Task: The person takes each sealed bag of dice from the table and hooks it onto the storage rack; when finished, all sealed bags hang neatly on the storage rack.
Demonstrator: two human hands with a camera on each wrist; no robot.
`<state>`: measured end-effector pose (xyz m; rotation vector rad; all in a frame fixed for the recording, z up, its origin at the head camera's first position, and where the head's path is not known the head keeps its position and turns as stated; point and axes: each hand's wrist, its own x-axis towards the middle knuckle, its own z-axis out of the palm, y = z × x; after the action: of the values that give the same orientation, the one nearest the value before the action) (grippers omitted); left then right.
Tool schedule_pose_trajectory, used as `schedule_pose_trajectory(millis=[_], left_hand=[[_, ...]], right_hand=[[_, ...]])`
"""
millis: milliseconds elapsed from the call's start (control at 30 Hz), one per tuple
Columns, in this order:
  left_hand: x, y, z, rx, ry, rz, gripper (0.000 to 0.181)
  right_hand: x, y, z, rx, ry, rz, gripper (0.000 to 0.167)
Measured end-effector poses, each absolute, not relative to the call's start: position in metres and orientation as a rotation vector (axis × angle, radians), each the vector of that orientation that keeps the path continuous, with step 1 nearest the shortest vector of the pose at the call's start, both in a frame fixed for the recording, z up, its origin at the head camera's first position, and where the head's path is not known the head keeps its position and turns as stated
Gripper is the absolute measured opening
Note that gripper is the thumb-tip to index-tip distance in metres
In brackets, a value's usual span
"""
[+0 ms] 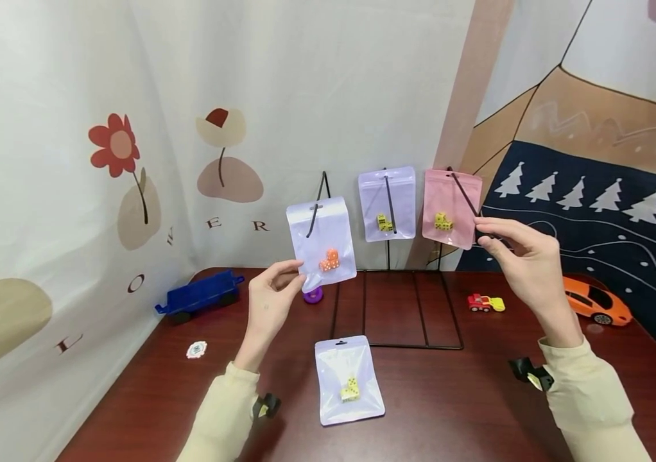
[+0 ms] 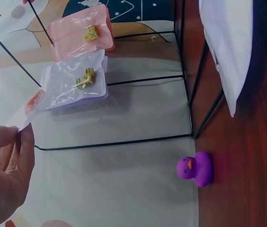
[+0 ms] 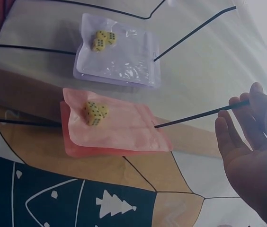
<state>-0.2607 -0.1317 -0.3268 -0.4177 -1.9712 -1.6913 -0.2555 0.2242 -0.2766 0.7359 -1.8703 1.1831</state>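
My left hand pinches the lower left edge of a lavender zip pouch with orange dice inside. That pouch hangs by its hole on the left prong of a black wire rack. At the right prong's tip, my right hand holds the rod between thumb and fingers. A pink pouch with yellow dice hangs on this rod. Between them, on the middle prong, is another lavender pouch with yellow dice. One more lavender pouch, also containing yellow dice, lies flat on the table before the rack.
A blue toy trailer and a white scalloped piece are at the left. Behind the left pouch sits a purple rubber duck. To the right are a small red and yellow toy vehicle and an orange toy car. Printed curtains enclose the table.
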Motion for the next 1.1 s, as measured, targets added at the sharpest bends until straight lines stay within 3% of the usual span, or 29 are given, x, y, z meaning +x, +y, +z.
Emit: schedule_pose_trajectory(millis=[433, 700, 1100], left_hand=[[-0.290, -0.126, -0.331, -0.384, -1.904, -1.731, 0.023], [-0.306, -0.129, -0.327, -0.378, -1.903, -1.743, 0.023], [-0.358, -0.129, -0.347, -0.321, -1.856, -1.804, 0.026]], right_hand=[[-0.278, 0.239, -0.298, 0.725, -1.882, 1.182, 0.035], [-0.268, 0.233, -0.289, 0.732, -1.871, 1.167, 0.035], [-0.262, 0.226, -0.279, 0.766, -1.853, 1.163, 0.034]])
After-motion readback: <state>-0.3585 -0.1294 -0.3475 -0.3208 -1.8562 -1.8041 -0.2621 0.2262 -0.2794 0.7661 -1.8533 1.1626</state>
